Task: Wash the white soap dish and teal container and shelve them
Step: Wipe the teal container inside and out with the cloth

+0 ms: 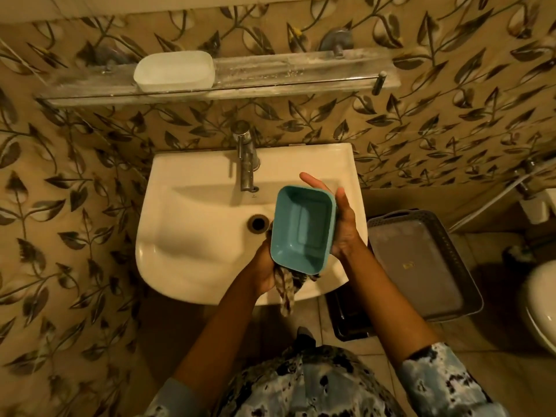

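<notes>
The teal container (302, 228) is held over the right side of the white sink (192, 236), its hollow facing me. My right hand (343, 224) grips its right edge, thumb on the rim and fingers behind it. My left hand (266, 266) is under its lower left corner and holds a checked cloth (287, 288) against the underside; the cloth's end hangs down over the sink's front rim. The white soap dish (174, 70) stands upright on the glass shelf (301, 69) above the sink, left of centre.
A metal tap (247, 159) stands at the back of the sink, and the drain (258, 223) lies just left of the container. A grey lidded basket (421, 266) sits on the floor to the right, with a toilet edge (541, 308) beyond it. Patterned tiles cover the wall.
</notes>
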`<state>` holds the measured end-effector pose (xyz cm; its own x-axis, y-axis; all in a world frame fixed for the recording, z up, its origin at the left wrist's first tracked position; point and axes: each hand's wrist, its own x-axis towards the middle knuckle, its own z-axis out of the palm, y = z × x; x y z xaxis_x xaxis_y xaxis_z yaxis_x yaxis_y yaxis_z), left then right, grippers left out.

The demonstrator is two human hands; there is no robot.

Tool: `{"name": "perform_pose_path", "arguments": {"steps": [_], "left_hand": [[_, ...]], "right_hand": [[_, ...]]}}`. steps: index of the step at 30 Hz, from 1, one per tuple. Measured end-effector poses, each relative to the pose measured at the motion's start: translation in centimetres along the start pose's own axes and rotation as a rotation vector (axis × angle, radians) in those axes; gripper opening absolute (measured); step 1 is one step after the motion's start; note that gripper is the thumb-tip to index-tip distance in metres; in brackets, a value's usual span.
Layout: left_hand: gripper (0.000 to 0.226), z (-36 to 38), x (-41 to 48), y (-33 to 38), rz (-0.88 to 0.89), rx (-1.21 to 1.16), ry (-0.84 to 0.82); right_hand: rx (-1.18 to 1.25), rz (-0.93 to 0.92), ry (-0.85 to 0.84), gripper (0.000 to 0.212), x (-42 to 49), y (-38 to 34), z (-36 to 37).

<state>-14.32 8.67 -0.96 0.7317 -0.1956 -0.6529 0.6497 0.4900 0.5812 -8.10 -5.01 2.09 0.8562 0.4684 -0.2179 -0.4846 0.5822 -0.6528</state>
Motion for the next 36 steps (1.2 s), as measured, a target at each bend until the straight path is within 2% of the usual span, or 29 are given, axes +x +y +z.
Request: {"name": "perform_pose_path", "arguments": {"steps": [3,5,7,9,11,12,14,15,17,20,23,25,28,31,33,36], "left_hand": [[0.054,0.7,-0.6,1.0,0.041,-0.065,0.001],[0.059,0.5,-1.3,2.7,0.093,-0.109,0.047],[0.051,0.5,-2.1,4.5,0.176,-0.128,0.108],[0.041,0.7,-3.3,6.7,0.265,-0.043,0.179],[0.017,1.8,-5.2,8.8,0.336,0.262,0.224],[0.018,2.7,-6.4,9.6,0.384,0.520,0.228],[0.044,4.7,-8.3,9.8,0.571,0.974,0.196],[0.052,5.8,-8.9,9.4,0.673,1.115,0.189],[0.060,8.0,-8.7,8.0,0.799,1.353,0.302],[0.047,9.8,-6.8,6.3,0.859,1.780,0.494],[0.038,9.7,-4.6,5.2,0.841,2.045,0.465],[0.041,9.2,-3.8,4.8,0.819,2.062,0.418],[0.049,8.6,-3.2,4.7,0.842,2.021,0.453],[0.040,8.3,-2.4,4.7,0.863,1.992,0.454],[0.034,8.6,-2.3,4.8,0.824,1.998,0.344],[0.035,8.1,-3.3,4.9,0.703,2.055,0.014]], "right_hand": [[-0.028,-0.008,0.071,0.098,0.2,-0.3,0.1],[0.074,-0.022,0.065,0.091,0.2,-0.9,-0.2],[0.206,-0.017,0.059,0.079,0.1,-1.5,-0.8],[0.276,0.018,0.078,0.068,0.0,-1.9,-1.6],[0.317,0.061,0.109,0.065,-0.1,-1.9,-2.3],[0.328,0.079,0.108,0.065,-0.2,-1.8,-2.4],[0.311,0.108,0.108,0.066,-0.1,-1.4,-2.1],[0.297,0.115,0.109,0.067,0.0,-1.0,-1.9],[0.275,0.105,0.118,0.065,-0.1,-0.5,-1.4],[0.255,0.112,0.162,0.058,-0.6,-0.5,-0.6],[0.149,0.161,0.204,0.059,-1.2,-1.0,-0.7],[0.073,0.194,0.191,0.059,-1.5,-1.3,-0.8],[0.024,0.214,0.098,0.070,-1.9,-1.4,-0.7],[0.001,0.224,0.088,0.069,-2.1,-1.0,-0.8],[0.006,0.236,0.084,0.068,-2.0,-1.2,-0.9],[0.053,0.259,0.079,0.085,-1.9,-1.3,-1.4]]}}
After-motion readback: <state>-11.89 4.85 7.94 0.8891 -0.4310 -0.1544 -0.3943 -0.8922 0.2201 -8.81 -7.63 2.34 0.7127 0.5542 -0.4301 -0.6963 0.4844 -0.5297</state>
